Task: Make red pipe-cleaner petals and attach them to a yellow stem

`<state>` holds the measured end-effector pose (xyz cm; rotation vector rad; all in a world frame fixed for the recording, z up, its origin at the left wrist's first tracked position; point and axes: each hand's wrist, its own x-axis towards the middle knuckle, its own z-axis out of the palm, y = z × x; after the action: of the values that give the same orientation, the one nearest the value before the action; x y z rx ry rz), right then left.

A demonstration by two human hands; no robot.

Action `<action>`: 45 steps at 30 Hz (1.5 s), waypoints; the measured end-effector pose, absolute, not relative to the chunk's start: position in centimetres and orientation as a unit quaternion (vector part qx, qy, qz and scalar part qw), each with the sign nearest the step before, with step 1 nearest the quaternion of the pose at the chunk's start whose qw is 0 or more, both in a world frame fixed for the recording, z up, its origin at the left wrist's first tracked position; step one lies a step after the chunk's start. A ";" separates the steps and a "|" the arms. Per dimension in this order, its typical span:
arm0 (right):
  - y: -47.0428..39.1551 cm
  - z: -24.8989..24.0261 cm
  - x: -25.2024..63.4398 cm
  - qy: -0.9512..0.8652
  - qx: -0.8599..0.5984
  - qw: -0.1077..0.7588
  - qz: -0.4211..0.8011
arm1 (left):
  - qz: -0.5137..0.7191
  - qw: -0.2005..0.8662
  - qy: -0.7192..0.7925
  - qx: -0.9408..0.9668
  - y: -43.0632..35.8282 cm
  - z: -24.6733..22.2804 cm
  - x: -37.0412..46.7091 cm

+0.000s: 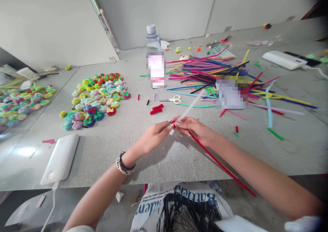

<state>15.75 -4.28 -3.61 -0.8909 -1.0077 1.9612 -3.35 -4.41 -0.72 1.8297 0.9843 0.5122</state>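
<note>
My left hand (156, 134) and my right hand (197, 128) meet above the table, fingertips pinched together on a red pipe cleaner (217, 161). Its long tail slants from under my right hand down past the table's front edge. Between the fingers a small red part shows, its shape mostly hidden. A pale white strip (192, 104) sticks up from my right fingers; I cannot tell what it is attached to. Just beyond my hands lie short red fuzzy pieces (156, 109) and small scissors (172, 100) with white handles.
Many small fuzzy flower-like pieces (99, 98) lie at the left, beside a white power bank (60, 159) with a cable. A pile of coloured pipe cleaners (205, 68) spreads at the right. A bottle (152, 40) stands at the back; another white power bank (287, 59) lies far right.
</note>
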 end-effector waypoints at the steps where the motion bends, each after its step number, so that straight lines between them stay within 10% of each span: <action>1: -4.3 -3.6 15.8 -0.397 -0.338 0.364 0.772 | 0.202 0.477 0.402 0.755 -4.4 -0.6 -3.3; 17: -4.5 -3.9 15.1 -0.409 -0.398 0.331 0.752 | 0.074 0.041 0.450 0.889 -4.2 -1.9 -3.9; 45: -4.8 -3.5 15.2 -0.382 -0.367 0.305 0.791 | 0.101 -0.048 0.398 0.910 -4.2 -2.0 -4.2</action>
<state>15.24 -4.81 -3.50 -0.9713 -1.0116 2.0955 -4.18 -4.24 -1.98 2.9510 1.2913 0.3271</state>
